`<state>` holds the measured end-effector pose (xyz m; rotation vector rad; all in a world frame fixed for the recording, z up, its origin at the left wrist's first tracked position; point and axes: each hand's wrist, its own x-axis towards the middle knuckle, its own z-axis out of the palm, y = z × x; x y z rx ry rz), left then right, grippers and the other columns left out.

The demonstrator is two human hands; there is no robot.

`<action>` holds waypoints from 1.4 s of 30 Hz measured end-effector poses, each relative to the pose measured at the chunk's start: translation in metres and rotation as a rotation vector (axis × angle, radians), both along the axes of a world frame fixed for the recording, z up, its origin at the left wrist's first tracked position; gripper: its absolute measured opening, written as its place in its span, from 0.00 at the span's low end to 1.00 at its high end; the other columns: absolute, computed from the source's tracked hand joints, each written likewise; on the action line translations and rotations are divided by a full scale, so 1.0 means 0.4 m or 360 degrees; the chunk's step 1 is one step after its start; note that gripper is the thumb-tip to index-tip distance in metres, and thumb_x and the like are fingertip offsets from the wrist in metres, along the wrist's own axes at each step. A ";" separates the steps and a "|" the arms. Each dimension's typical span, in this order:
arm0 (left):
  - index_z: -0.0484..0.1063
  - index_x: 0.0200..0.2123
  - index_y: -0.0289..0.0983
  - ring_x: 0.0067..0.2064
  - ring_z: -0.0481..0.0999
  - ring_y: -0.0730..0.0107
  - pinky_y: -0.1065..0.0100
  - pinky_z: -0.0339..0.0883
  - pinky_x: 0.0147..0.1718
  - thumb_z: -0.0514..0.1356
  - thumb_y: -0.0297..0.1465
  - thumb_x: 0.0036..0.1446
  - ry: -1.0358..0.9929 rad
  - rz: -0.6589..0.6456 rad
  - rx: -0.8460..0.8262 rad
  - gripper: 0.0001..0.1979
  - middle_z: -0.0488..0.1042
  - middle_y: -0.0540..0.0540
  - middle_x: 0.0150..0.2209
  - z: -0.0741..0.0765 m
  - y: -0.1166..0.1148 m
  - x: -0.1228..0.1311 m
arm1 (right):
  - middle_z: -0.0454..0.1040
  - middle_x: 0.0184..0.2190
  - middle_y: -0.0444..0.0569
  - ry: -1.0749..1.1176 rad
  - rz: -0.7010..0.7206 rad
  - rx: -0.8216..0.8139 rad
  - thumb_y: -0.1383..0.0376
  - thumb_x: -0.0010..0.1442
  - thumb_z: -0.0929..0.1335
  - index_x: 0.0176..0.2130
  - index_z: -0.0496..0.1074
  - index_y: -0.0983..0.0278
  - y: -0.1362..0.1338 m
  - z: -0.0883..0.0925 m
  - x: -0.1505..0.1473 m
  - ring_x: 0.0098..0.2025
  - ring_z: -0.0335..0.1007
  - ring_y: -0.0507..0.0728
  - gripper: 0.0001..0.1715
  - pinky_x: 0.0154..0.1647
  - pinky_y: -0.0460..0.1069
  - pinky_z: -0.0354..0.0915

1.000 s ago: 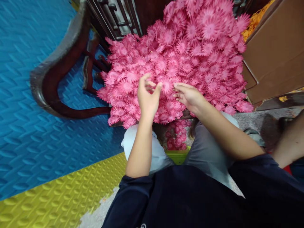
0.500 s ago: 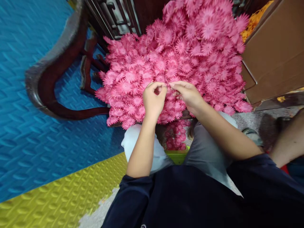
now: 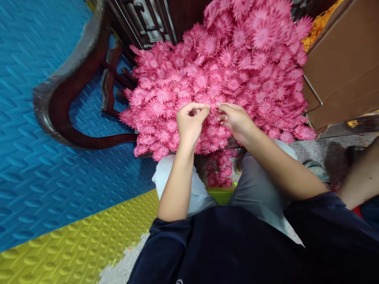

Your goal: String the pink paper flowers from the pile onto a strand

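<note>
Over a big heap of pink artificial flower heads [image 3: 213,79], both my hands are raised close together. My left hand [image 3: 190,121] is closed in a pinch, thumb and forefinger meeting at the tips. Just to its right, my right hand [image 3: 235,119] also pinches with thumb and forefinger, its other fingers curled under. Whatever lies between the fingertips is too small to make out against the pink. A narrow gap separates the two pinches. The flowers rest on a dark wooden seat [image 3: 229,145], most of which they cover.
A curved dark wooden armrest [image 3: 56,114] stands on the left above blue matting [image 3: 23,165]. On the right is a brown cardboard box [image 3: 343,67] with orange material [image 3: 321,25] beside it. More pink flowers fill a green container [image 3: 220,194] between my knees. Another person's limb [image 3: 361,173] shows at right.
My hands have drawn slightly apart, the left moving a little left and the right a little right. Both keep their pinch, and the flower heap looks the same.
</note>
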<state>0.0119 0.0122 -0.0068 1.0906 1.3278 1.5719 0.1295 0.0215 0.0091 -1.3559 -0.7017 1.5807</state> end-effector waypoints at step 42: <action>0.67 0.45 0.44 0.35 0.70 0.72 0.69 0.63 0.36 0.58 0.55 0.52 -0.0152 0.0575 0.0013 0.25 0.71 0.48 0.37 -0.066 0.056 -0.090 | 0.69 0.27 0.41 -0.0024 -0.0161 0.0010 0.65 0.58 0.65 0.33 0.69 0.64 0.048 -0.003 0.088 0.23 0.58 0.44 0.04 0.23 0.43 0.52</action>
